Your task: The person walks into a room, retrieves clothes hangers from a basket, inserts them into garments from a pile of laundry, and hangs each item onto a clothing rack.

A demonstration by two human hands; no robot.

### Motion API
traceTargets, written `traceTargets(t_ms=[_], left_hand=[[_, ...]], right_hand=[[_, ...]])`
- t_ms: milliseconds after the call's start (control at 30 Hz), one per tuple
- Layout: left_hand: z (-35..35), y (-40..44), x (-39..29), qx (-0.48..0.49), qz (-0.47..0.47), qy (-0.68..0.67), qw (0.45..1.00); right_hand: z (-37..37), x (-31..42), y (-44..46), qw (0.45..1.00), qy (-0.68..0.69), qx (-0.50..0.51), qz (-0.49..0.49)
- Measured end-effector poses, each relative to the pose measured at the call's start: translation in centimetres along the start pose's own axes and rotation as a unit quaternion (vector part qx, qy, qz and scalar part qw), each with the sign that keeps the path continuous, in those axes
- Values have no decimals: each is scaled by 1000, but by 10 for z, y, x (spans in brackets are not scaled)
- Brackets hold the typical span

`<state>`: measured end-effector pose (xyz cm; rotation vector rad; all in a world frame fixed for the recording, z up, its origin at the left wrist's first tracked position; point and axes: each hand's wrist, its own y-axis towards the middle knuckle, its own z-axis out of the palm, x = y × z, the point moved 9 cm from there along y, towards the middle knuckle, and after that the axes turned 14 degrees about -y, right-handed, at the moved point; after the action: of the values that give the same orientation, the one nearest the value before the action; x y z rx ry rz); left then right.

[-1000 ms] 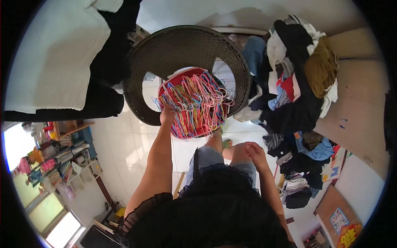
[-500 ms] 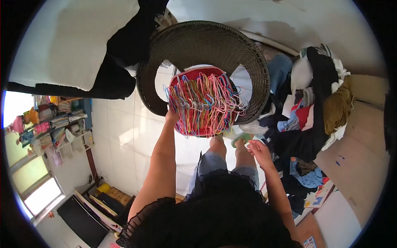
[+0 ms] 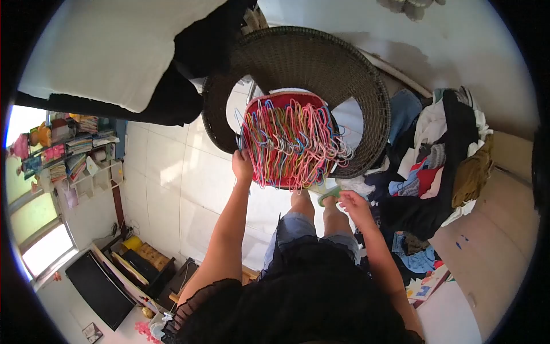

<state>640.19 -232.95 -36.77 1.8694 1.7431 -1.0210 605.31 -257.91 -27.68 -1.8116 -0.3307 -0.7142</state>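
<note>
Many plastic clothes hangers (image 3: 292, 143) in pink, red, blue, yellow-green and white lie packed in rows on a red cushion-like surface (image 3: 298, 102), within a large dark wicker chair (image 3: 303, 51). At the left end of the rows, my left hand (image 3: 243, 165) has its fingers closed around the edge of a thin hanger; the exact grip is partly hidden. My right hand (image 3: 356, 206) is held in the air over my leg, fingers loosely bent and apart, with nothing in it. It is closest to the green slipper (image 3: 329, 198) on my foot.
A big heap of clothes (image 3: 427, 172) rises on the right beside a light wooden panel (image 3: 492, 229). Dark and white fabric (image 3: 114, 57) hangs at upper left. Shelves of books (image 3: 80, 143) and a black screen (image 3: 100, 289) stand left, beyond the white tiled floor (image 3: 166, 172).
The view has shifted, so the chair and hangers sit farther right. My left hand has drawn slightly outward from the hangers' left end. My right hand stays about where it was, still empty.
</note>
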Motion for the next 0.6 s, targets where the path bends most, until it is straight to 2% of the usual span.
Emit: traceTargets(t_ms=[33,100,133,167,200,233,267,300,333,367,400,433,467,533,567,600], left_hand=[[-4,-4,-2,6,-26,-2,1000],[-7,-22,-8,38,-105,-139,984],[-10,-30,-19,39,-106,-183,977],[-3,-37,-16,46,-97,-257,961],[-10,-61,-66,71,-162,-332,927],[-13,-81,-110,119,-168,-345,916],[-2,-100,-128,170,-148,-401,888],[7,-122,-158,244,-139,-395,875],[21,-145,-178,304,-136,-380,863],[39,-167,-189,376,-92,-347,854],[37,-178,-240,379,76,-300,872],[31,-197,-289,368,244,-249,862],[42,-205,-305,382,269,-210,859],[52,-230,-360,428,348,-103,827],[58,-246,-386,412,444,-133,785],[63,-259,-410,430,460,-152,761]], right_hand=[[3,4,4,1000,-1,-3,-5],[7,18,10,998,-18,-29,-46],[10,23,12,998,-12,-27,-51],[13,31,15,994,-24,-38,-97],[15,54,5,996,-11,-21,-83],[22,50,13,991,-51,-26,-121],[31,56,12,993,-39,4,-114],[28,95,-5,993,-48,25,-109],[29,119,-12,969,-91,-6,-229],[23,143,-28,955,-79,-52,-281],[18,150,-34,949,-30,-88,-302],[7,151,-40,938,19,-125,-324],[-8,146,-43,933,17,-156,-324],[-59,107,-47,940,106,-262,-193],[-86,101,-69,916,136,-337,-167],[-107,93,-85,893,195,-358,-190]])
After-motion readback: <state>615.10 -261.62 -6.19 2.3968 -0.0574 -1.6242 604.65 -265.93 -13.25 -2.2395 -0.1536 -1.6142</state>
